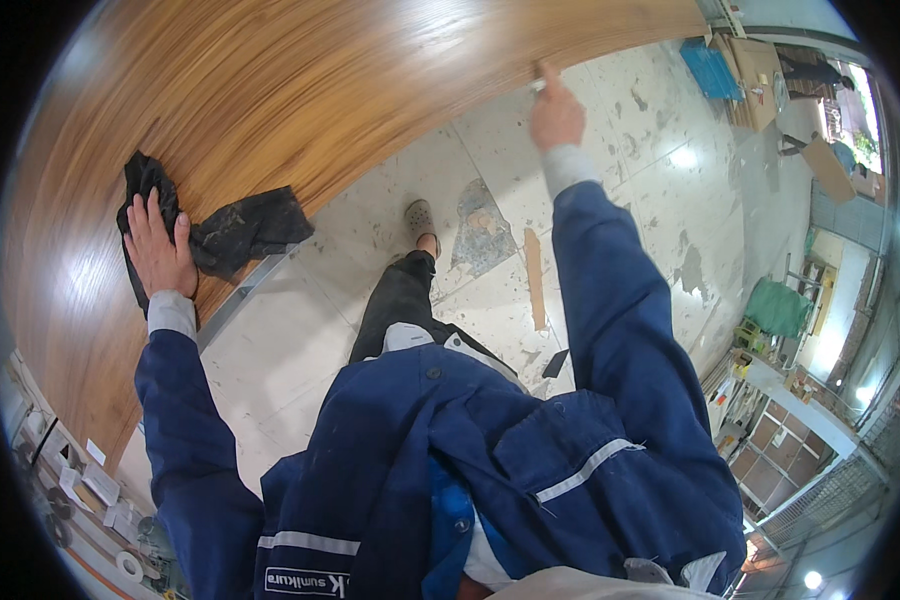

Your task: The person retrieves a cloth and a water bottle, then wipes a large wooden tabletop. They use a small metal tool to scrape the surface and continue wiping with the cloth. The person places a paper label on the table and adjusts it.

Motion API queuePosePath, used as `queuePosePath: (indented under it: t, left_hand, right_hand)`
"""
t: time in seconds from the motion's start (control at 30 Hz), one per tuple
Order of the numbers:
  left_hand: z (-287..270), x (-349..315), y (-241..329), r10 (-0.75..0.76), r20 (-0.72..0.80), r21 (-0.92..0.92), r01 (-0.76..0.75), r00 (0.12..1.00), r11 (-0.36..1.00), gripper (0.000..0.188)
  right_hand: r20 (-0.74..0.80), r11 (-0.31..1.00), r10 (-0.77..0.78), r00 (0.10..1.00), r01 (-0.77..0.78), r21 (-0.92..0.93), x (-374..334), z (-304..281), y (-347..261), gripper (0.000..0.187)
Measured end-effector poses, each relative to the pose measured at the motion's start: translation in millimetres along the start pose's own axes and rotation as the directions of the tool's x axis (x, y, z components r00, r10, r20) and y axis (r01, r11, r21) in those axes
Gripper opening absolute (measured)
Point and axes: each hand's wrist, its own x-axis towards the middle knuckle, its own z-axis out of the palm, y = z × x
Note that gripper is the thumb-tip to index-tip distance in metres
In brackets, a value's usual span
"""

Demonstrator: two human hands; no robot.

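A large wood-grain panel (370, 70) fills the left and far side. On its left part lies a crumpled black cloth (255, 230), dusty in places. My left hand (158, 248) rests flat on this cloth, fingers stretched out. Out at the panel's edge, my right hand (557, 115) is closed in a pinch, with one finger pointing to the far side. A small pale thing shows at its fingertips, too blurred to name.
A cardboard strip (535, 280) and a black scrap (556, 363) lie on the stained tile floor (390, 190). Flattened cardboard (755, 80) leans by a blue bin (707, 68) at the far right. Shelving with a tape roll (129, 566) stands at the lower left.
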Motion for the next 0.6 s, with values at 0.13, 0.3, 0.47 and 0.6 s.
queuePosePath:
  t: [0.13,0.3,0.47,0.6]
  left_hand:
    - [-4,0,1,-0.008,0.002,-0.012,0.008,1.0,1.0,0.066]
    - [-7,2,2,-0.003,0.03,-0.005,0.003,1.0,1.0,0.065]
    - [-4,2,4,-0.002,0.007,0.017,0.002,1.0,1.0,0.063]
    - [-7,2,-1,0.026,0.035,0.055,-0.028,0.999,0.998,0.061]
  right_hand:
    - [0.335,0.876,-0.366,0.868,0.443,-0.19,-131,89,-115,0.044]
    - [0.544,0.897,-0.432,0.72,0.278,0.345,-174,101,-178,0.049]
    - [-0.16,0.954,0.168,0.973,-0.12,0.274,-26,29,-29,0.043]
    - [-0.164,0.993,0.102,0.981,-0.11,-0.041,-24,35,-19,0.04]
